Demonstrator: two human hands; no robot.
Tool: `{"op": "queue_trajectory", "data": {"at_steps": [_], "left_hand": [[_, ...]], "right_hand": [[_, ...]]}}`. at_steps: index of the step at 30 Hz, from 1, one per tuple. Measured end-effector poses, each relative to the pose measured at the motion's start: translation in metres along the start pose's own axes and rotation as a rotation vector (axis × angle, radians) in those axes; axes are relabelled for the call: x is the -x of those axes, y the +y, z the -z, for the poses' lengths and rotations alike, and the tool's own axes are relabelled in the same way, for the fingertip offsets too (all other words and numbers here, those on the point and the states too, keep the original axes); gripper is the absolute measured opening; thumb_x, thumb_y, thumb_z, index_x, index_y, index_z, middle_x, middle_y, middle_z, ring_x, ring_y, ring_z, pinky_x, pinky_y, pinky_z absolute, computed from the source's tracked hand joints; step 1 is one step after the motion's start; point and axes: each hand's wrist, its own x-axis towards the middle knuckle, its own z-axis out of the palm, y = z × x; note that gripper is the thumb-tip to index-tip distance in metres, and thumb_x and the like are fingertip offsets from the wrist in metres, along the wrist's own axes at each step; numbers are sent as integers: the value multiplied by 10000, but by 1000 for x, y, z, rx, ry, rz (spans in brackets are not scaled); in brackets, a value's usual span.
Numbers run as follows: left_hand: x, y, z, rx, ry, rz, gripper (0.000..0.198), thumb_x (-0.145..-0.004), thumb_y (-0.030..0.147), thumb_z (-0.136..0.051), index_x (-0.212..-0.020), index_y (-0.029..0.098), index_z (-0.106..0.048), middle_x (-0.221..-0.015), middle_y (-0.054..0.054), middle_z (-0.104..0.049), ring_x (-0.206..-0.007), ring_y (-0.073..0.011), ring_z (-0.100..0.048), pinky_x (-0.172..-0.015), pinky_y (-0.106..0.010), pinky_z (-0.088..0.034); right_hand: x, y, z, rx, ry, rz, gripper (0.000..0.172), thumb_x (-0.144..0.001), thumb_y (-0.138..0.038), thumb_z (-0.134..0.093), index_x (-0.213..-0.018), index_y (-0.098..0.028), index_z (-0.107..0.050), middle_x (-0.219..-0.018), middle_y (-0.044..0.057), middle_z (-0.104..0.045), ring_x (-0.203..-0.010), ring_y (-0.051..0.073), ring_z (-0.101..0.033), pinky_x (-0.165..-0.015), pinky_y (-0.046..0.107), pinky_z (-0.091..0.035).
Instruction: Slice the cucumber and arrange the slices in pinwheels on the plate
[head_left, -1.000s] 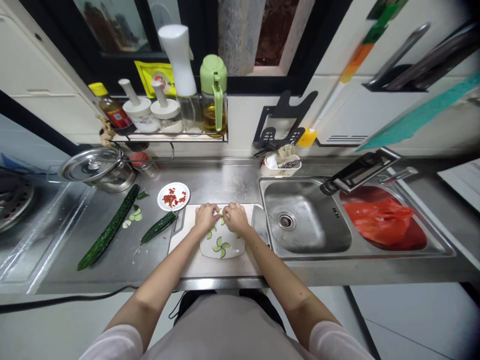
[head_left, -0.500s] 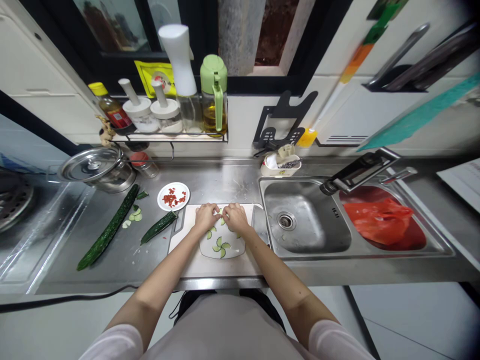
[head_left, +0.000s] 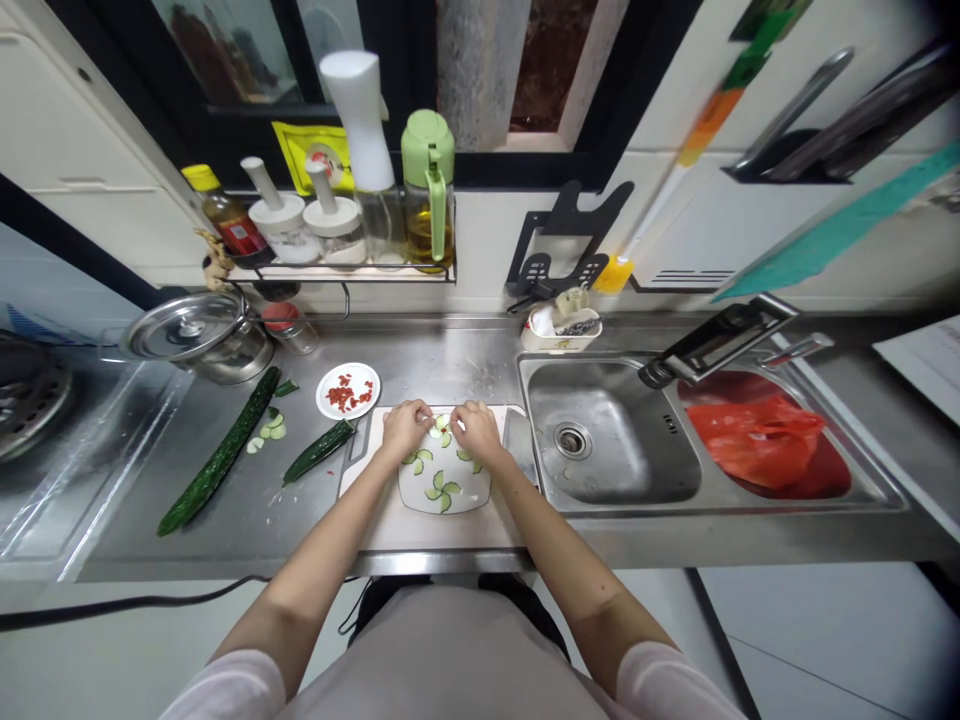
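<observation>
A white plate (head_left: 469,495) lies on a pale cutting board (head_left: 382,530), with thin green-edged cucumber slices (head_left: 442,492) set in pinwheel groups on it. At the plate's far side, my left hand (head_left: 406,430) curls its fingers beside the far group of slices. My right hand (head_left: 477,432) bends over the other side of that group, fingertips close together. Whatever either pinches is too small to make out. Between the hands, a tiny red piece (head_left: 443,430) shows amid the slices. Left of the board lies a cut cucumber piece (head_left: 319,452).
A small white dish (head_left: 326,392) holds red bits. A whole cucumber (head_left: 217,455), loose slices (head_left: 274,428) and a lidded pot (head_left: 225,350) are further left. A double sink (head_left: 622,450) with a red bag (head_left: 757,440) is to the right. A condiment rack (head_left: 390,275) hangs behind.
My hands have moved slightly apart at the plate's far side. The far group of slices and its red piece now show between them.
</observation>
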Motion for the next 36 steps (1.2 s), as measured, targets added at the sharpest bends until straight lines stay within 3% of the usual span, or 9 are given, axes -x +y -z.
{"op": "queue_trajectory", "data": {"at_steps": [4,8,14,20,26,31,36], "left_hand": [[13,-9,7,135,107,4,155,-768,348,-638,-846,220,-677,-770,3,-629,-735,-153,-560,-669,-256,-356],[42,-22,3,278,159,8,192,-764,375,-628,-839,206,-677,-741,8,-605,-673,-133,-537,-640,-242,-373],[86,-36,-5,402,204,72,241,-756,426,-634,-825,199,-682,-682,21,-573,-582,-111,-500,-578,-226,-361],[107,-44,-7,505,215,146,271,-747,440,-633,-854,195,-683,-661,24,-551,-558,-105,-462,-560,-218,-355],[120,-50,-8,587,196,211,285,-744,427,-638,-903,193,-675,-655,38,-519,-537,-94,-438,-557,-215,-359],[125,-59,-7,633,213,229,290,-732,421,-658,-900,186,-680,-642,42,-513,-541,-92,-445,-569,-214,-372],[128,-68,-4,640,229,248,304,-729,432,-670,-897,178,-683,-638,43,-507,-555,-92,-448,-570,-211,-374]], "right_hand": [[2,-2,6,-36,47,-17,160,-916,-238,-500,-906,-200,-656,-977,62,-615,-914,204,-460,-807,295,-322],[-4,-12,11,-70,77,3,160,-919,-262,-507,-915,-199,-655,-967,61,-613,-917,206,-460,-794,293,-336],[-48,-52,8,-55,26,145,200,-931,-245,-479,-956,-209,-674,-1008,74,-610,-960,218,-458,-810,309,-347],[-104,-108,-15,15,-130,364,242,-927,-270,-476,-1000,-256,-706,-1046,65,-619,-1044,240,-451,-862,345,-351],[-125,-152,-48,74,-232,463,258,-918,-293,-479,-1019,-270,-716,-1158,68,-613,-1102,249,-456,-906,363,-359],[-135,-176,-73,141,-228,460,279,-907,-248,-483,-1085,-222,-696,-1228,105,-595,-1160,261,-450,-937,379,-368],[-142,-182,-84,156,-238,434,286,-887,-205,-498,-1099,-214,-689,-1240,115,-589,-1174,273,-460,-942,399,-379]]}}
